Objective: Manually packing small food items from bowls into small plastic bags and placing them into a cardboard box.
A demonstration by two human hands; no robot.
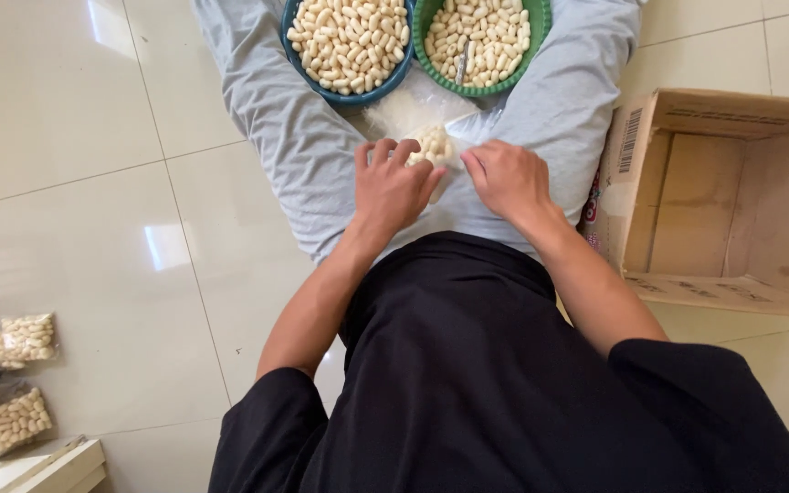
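A glossy floor point(93, 137) of large cream tiles with thin dark grout lines fills the scene, with bright patches of reflected light showing on the left. At the right, an open brown cardboard box point(732, 201) lies on its side on the tiles. In the lower left corner, the edge of a pale wooden piece of furniture point(61, 470) juts into view
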